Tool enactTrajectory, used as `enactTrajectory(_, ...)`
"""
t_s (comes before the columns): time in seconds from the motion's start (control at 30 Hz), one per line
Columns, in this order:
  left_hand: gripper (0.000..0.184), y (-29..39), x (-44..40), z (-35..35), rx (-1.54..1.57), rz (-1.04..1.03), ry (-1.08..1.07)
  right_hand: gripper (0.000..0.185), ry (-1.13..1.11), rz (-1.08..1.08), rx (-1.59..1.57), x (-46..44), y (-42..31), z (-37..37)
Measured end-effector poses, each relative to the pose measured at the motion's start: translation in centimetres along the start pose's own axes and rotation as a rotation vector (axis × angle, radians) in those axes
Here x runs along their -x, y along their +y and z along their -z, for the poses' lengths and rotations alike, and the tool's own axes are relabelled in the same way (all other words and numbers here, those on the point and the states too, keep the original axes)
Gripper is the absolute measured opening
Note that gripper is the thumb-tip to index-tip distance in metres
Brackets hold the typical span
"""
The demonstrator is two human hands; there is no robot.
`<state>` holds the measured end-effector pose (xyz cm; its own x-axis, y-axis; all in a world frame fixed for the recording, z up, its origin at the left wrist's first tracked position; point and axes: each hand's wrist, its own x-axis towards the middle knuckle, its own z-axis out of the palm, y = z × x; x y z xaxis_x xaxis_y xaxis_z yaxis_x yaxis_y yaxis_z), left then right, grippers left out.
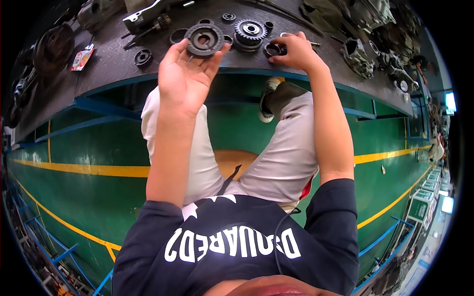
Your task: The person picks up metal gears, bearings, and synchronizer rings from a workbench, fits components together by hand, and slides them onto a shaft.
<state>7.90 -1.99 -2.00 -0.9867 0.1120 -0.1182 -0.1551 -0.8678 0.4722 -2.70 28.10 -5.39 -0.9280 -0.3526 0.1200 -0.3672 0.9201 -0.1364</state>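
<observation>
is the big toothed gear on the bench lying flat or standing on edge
Lying flat: the toothed gear has its round face up, teeth all round, atop another round part on the bench.

The location is a mechanical workshop. A steel-topped workbench (111,69) with a blue frame is supporting a toothed gear (250,29), bearing rings (143,57) and metal housings (356,58). A large dark round part (53,49) is lying toward the left end of the bench. A green painted floor (98,190) is extending beneath and behind the bench, and yellow marking lines (81,169) are crossing it. Further blue-framed racks (63,252) are standing at the floor's edge, holding more parts that are too small to identify.
</observation>
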Motion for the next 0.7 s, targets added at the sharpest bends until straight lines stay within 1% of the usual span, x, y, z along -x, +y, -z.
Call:
enactTrajectory(0.07, 0.045, -0.1, 0.2, -0.2, -0.001, 0.0, 0.012, 0.055, -0.081, -0.021, -0.008, -0.5, -0.4, 0.6)
enactTrajectory(0.2, 0.045, -0.2, 0.3, -0.7, -0.023, 0.01, 0.039, 0.049, -0.041, 0.018, -0.078, -0.4, -0.8, 0.8)
enactTrajectory(0.23, 0.045, -0.2, 0.3, -0.6, -0.015, 0.017, 0.037, 0.045, -0.052, -0.003, -0.066, -0.4, -1.0, 1.1)
enactTrajectory(0.33, 0.045, -0.3, 0.2, -0.3, -0.01, 0.029, 0.037, 0.043, 0.024, -0.028, -0.231, -0.4, -1.2, 0.7)
enactTrajectory(0.43, 0.045, -0.7, 0.2, -0.4, -0.003, 0.048, 0.059, 0.039, 0.044, -0.062, -0.355, -0.6, -1.3, 1.3)
enactTrajectory(0.53, 0.044, -1.4, -0.1, -0.3, 0.025, 0.086, 0.081, 0.034, 0.232, 0.013, -0.573, -0.9, -1.2, 1.8)
enactTrajectory(0.57, 0.044, -1.8, -0.2, -0.3, 0.023, 0.094, 0.095, 0.03, 0.346, -0.04, -0.55, -0.9, -1.3, 2.1)
enactTrajectory(0.6, 0.043, -2.1, -0.3, -0.4, 0.023, 0.103, 0.109, 0.024, 0.556, -0.004, -0.613, -1.3, -1.8, 1.8)
enactTrajectory(0.67, 0.042, -2.6, -0.1, -1.1, 0.006, 0.11, 0.128, 0.026, 0.773, -0.046, -0.865, -0.7, -5.7, 3.5)
enactTrajectory(0.7, 0.042, -2.9, -0.1, -1.3, -0.002, 0.112, 0.136, 0.025, 0.818, 0.03, -0.849, -0.5, -7.1, 3.4)
